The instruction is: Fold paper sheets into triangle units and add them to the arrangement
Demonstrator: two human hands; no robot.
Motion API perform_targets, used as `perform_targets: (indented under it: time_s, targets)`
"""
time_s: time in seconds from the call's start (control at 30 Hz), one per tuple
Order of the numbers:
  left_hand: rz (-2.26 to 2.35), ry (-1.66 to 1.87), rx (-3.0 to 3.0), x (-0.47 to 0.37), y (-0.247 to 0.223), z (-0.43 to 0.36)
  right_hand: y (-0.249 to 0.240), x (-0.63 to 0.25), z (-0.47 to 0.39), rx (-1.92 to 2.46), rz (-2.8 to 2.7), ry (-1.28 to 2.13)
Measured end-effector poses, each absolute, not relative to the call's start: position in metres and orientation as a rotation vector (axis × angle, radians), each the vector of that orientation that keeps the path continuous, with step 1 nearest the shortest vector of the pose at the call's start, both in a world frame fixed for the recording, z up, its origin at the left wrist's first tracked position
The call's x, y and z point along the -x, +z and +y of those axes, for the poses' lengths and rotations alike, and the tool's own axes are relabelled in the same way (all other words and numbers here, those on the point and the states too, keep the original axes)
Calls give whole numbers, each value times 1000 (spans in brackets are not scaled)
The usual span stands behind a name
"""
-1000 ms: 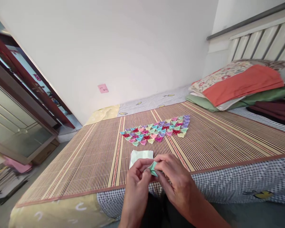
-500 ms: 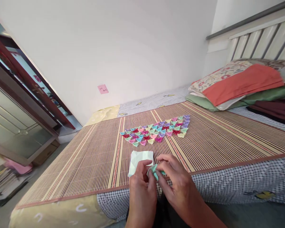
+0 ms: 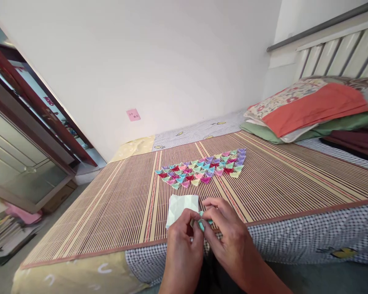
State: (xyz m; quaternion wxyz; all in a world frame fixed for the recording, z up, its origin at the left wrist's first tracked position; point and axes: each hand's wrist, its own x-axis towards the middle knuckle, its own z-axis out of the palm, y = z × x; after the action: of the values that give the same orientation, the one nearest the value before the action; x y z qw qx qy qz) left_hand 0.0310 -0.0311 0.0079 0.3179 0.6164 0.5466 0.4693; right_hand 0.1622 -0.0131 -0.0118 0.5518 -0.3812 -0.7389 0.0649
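Observation:
A small piece of folded turquoise paper (image 3: pixel 201 224) is pinched between my two hands at the mat's front edge. My left hand (image 3: pixel 184 241) grips its left side between thumb and fingers, covering much of it. From the right, my right hand (image 3: pixel 228 230) holds it with thumb and fingertips. Just behind my left hand lies a pale green square of creased paper (image 3: pixel 179 204), flat on the mat. Farther back, several small folded paper boats (image 3: pixel 205 165) in many colours stand in rows.
A striped mat (image 3: pixel 119 208) covers the bed. Pillows and folded bedding (image 3: pixel 313 106) lie at the right, below a white radiator (image 3: pixel 346 51). On the wall behind is a pink note (image 3: pixel 133 114). A glazed door (image 3: pixel 21 151) stands at the left.
My left fingers have moved in over the turquoise paper, closing nearer to my right fingertips, so less of it shows. The boats and the pale square stay in place.

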Motion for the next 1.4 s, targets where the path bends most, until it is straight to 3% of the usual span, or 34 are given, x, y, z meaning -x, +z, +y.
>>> perform_targets:
  time_s: [0.2,0.6,1.03,1.4]
  targets:
    - [1345,1232,-1483,-27,7,-27,-11,-166,-10,905,-1744,241]
    - [1374,1264,-1623,-24,7,-27,-2,-171,-6,930,-1862,-42]
    - [1436,1348,-1724,-22,9,-28,-4,-163,-7,867,-1847,21]
    - [1636,1415,-1923,-24,1,-27,-10,-161,-3,1110,-1792,14]
